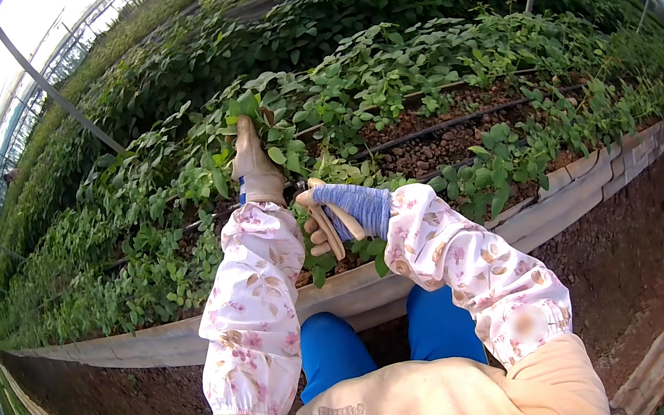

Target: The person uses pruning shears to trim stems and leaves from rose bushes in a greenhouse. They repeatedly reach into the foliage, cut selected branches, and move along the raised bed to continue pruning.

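Observation:
My left hand (254, 161), in a tan-coated work glove, reaches into the leafy green plants (328, 92) of the raised bed; leaves cover its fingertips, and what they touch is hidden. My right hand (339, 209), in a blue knit glove with tan-coated fingers, is closed around pruning shears (328, 230) with pale tan handles, just right of my left wrist. The shears' short metal end points toward the left wrist and is partly hidden by leaves. Flower-printed sleeves cover both forearms.
A low block edging (540, 224) borders the bed in front of my knees. Black drip lines (455, 124) run over reddish soil among the plants. Slanted metal poles (53, 88) stand in the bed at left and right. A bare dirt path (641, 251) runs along the edging.

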{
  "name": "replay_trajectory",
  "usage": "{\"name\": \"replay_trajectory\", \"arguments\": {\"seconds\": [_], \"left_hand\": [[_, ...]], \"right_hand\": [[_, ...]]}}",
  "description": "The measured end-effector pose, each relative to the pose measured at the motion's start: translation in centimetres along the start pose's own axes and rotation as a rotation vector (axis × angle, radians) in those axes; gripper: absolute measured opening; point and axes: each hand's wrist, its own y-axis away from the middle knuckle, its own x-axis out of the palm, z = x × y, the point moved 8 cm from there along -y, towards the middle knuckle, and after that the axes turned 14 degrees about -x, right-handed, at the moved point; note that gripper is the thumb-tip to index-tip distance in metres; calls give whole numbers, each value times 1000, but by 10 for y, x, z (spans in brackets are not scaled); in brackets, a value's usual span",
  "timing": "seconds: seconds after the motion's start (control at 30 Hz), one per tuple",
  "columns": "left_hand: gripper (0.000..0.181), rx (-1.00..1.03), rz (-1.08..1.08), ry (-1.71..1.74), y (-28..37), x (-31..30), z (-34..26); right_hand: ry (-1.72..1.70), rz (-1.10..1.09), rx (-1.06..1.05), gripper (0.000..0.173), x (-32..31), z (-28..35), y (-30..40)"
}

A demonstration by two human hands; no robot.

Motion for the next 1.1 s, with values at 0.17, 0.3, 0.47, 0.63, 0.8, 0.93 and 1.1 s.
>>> {"name": "replay_trajectory", "arguments": {"seconds": [0.17,0.3,0.47,0.63,0.8,0.93,1.1], "left_hand": [[39,210,22,-320,16,6,17],[30,-176,160,147,9,1,49],[65,313,-132,-1263,27,2,24],[53,99,-24,-260,2,-13,28],[49,-90,-204,32,-14,-34,28],[44,-35,66,2,-13,-10,39],[40,-278,37,16,-5,-8,57]], "right_hand": [[-109,-83,-59,34,-11,13,-11],[-44,-133,-130,42,-33,20,-24],[80,-18,-54,46,-26,8,-13],[64,6,-8,49,-26,4,-21],[27,69,1,48,-9,-2,-14],[63,-17,-74,40,-9,15,-21],[113,-59,-162,41,-19,23,-40]]}}
